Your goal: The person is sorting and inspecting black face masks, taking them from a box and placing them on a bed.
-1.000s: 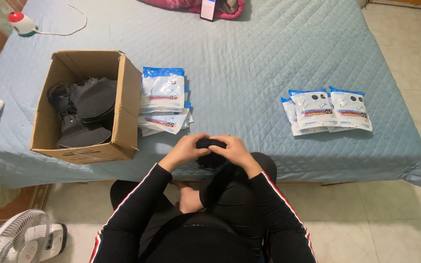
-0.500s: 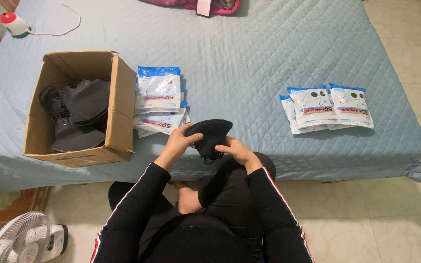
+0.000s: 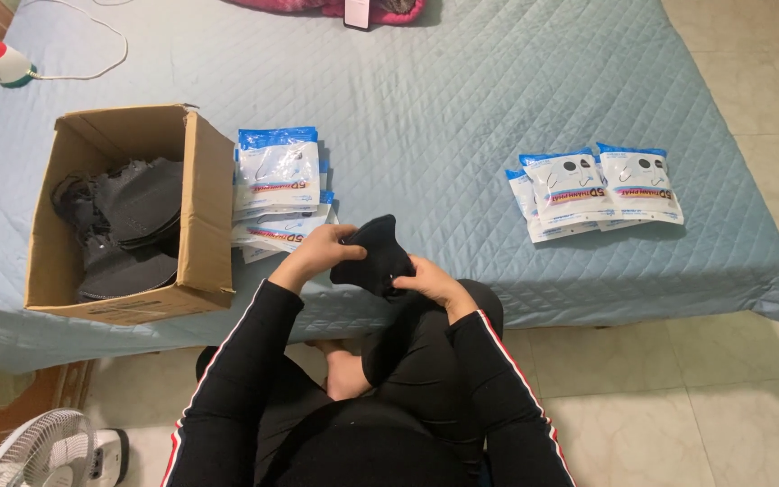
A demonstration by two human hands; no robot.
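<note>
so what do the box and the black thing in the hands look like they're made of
The box looks like plain brown corrugated cardboard: matte, raw flaps, creased edges. The black mask, held by the left hand and right hand, seems soft matte fabric, probably non-woven; it bends limply.

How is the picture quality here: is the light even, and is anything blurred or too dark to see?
Head view: soft, even light, sharp, no glare; the black mask between left hand and right hand loses detail, like those in the cardboard box.
</note>
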